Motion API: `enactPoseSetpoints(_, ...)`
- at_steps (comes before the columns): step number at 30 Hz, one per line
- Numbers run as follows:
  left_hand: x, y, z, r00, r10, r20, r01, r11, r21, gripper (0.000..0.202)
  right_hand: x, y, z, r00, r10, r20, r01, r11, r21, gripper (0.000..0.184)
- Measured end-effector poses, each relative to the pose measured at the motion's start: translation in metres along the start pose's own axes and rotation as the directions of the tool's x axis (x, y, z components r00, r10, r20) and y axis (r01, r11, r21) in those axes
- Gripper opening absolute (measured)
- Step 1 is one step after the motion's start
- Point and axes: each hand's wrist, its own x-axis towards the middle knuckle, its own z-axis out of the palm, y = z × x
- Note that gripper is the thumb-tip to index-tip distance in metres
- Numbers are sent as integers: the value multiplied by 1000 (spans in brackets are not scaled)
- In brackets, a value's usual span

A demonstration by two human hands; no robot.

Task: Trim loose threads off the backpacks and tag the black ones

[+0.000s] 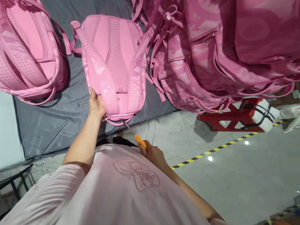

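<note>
Grey cloth [52,123]: I judge the backpack [116,57] soft, best side-held; left hand [97,104] touching, grip unclear; right hand [153,156] clasping orange-handled tool [140,141].

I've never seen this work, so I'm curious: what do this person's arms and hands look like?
The left hand and right hand are bare, with no gloves, watch or bracelet visible. The left arm wears a loose, pale pink short sleeve.

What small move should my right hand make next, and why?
Perhaps guide the tip of the orange-handled tool slowly along the near edge of the middle backpack. Your right hand holds the tool with its thin shaft aimed there, and your left hand is at the bag's near left side. Whether the tip touches isn't clear.
</note>
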Motion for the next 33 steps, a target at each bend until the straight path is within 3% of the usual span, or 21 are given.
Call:
enactPoseSetpoints(3,-5,5,1,1000,25,9,-25,1000,-12,67,15,-17,8,1000,16,19,-14,995,-102,38)
enactPoseSetpoints(8,-15,9,-3,996,-77,-34,80,992,99,44,18,-21,9,997,32,64,-23,991,-133,38)
enactPoseSetpoints(10,-20,3,-3,998,-39,-41,46,983,180,41,11,-22,8,999,-18,37,22,992,-121,37)
enactPoseSetpoints(12,-31,-6,-5,995,69,-68,-42,938,343,42,7,-25,6,999,-39,8,40,990,-136,37)
enactPoseSetpoints(14,-52,-18,-12,948,307,-82,-195,766,613,42,7,-27,3,1000,-20,-8,18,986,-164,37)
enactPoseSetpoints(16,-79,-30,-24,872,481,94,-321,416,851,35,11,-27,0,1000,19,-11,-21,983,-182,38)
enactPoseSetpoints(18,-100,-41,-36,859,352,373,-427,87,900,26,17,-26,0,999,50,-12,-52,980,-190,38)
enactPoseSetpoints(20,-107,-51,-39,848,142,511,-500,-104,860,29,25,-26,1,998,62,1,-60,980,-187,39)
enactPoseSetpoints(24,-77,-55,-18,833,-48,552,-521,-408,750,55,36,-28,2,997,60,39,-55,993,-107,43)
enactPoseSetpoints(27,-51,-48,5,840,-184,510,-513,-574,638,77,33,-27,-1,998,45,42,-45,999,4,42)
enactPoseSetpoints(30,-30,-42,12,847,-183,499,-472,-691,547,92,32,-22,-3,998,34,49,-40,993,115,41)
enactPoseSetpoints(33,-13,-48,7,761,-206,615,-515,-768,381,89,38,-19,-3,997,50,-60,-38,982,185,45)
